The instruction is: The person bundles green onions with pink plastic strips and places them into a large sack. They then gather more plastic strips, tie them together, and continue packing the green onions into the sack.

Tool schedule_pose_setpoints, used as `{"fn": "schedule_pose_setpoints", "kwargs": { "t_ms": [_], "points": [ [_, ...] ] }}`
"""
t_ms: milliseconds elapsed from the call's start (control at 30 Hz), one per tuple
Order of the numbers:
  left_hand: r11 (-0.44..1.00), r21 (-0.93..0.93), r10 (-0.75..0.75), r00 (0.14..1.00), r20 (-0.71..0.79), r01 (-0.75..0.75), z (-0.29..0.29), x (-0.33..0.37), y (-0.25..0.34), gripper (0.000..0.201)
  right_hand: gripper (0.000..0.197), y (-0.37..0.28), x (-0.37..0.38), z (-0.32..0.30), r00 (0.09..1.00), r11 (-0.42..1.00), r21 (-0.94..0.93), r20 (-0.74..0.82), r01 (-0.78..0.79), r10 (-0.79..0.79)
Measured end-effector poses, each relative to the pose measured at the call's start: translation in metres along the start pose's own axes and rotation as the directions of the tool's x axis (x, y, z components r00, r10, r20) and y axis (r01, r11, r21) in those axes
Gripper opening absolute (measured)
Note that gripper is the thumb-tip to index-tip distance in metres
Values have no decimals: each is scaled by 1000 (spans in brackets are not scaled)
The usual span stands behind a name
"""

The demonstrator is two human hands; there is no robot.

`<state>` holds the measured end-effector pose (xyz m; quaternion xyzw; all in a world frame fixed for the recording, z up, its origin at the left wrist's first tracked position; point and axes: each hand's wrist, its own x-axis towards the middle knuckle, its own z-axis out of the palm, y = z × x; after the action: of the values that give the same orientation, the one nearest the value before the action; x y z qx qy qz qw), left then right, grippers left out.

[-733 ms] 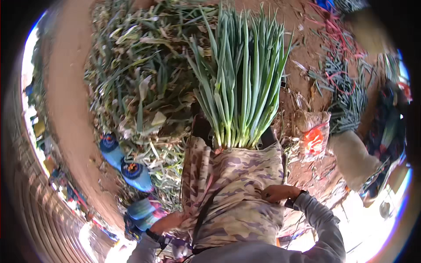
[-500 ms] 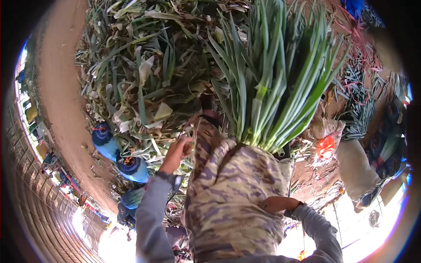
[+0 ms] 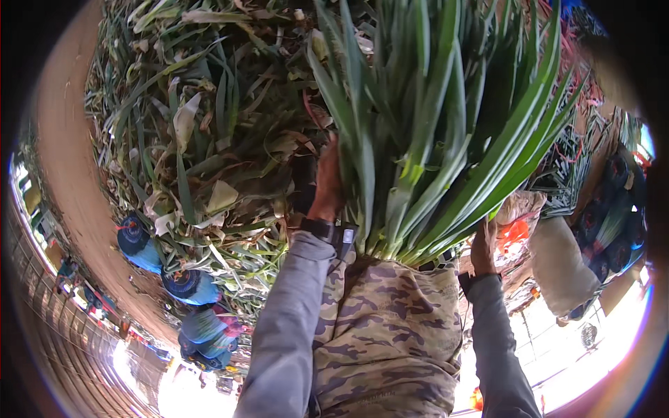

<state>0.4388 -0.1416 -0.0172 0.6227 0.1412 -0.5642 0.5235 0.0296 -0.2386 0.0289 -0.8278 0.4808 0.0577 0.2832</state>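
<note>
A large bundle of long green leafy stalks (image 3: 411, 160), resembling spring onions or leeks, fans away from me. Its base meets the camouflage cloth (image 3: 390, 327) over my lap. Along the left side of the bundle, my left hand (image 3: 327, 182) is closed at a thin red string (image 3: 311, 110); leaves cover part of its fingers. On the opposite side, my right hand (image 3: 483, 249) reaches up beside the lower leaves with fingers stretched, their tips partly behind the leaves.
A broad heap of cut leaves and peelings (image 3: 188, 125) lies to the left. Blue-wrapped bundles (image 3: 191, 284) stand along its edge. At the right are a pale sack (image 3: 563, 268), an orange-red bag (image 3: 513, 233) and more tied green leaves (image 3: 568, 167). A dirt path (image 3: 59, 167) curves along the far left.
My left hand has moved forward and right, from beside the cloth to the bundle's left side. My right hand has left the cloth and moved forward to the bundle's right side.
</note>
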Motion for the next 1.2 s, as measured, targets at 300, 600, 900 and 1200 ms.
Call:
{"fn": "schedule_pose_setpoints", "kwargs": {
  "t_ms": [300,600,900,1200],
  "points": [
    [955,-250,183,981,67,-161,32,-28,53,53,55,-42,40,3,939,643,725,15,-248,345],
    [717,445,583,812,39,-536,54,-66,40,62,94,-48,75,-28,939,284,934,120,-217,322],
    [796,391,506,862,-13,-462,105,-65,38,69,130,-55,89,-36,976,352,932,11,-90,219],
    [538,626,699,714,43,-565,120,0,11,54,140,-89,95,-24,967,812,577,-147,-89,210]
  ]
}}
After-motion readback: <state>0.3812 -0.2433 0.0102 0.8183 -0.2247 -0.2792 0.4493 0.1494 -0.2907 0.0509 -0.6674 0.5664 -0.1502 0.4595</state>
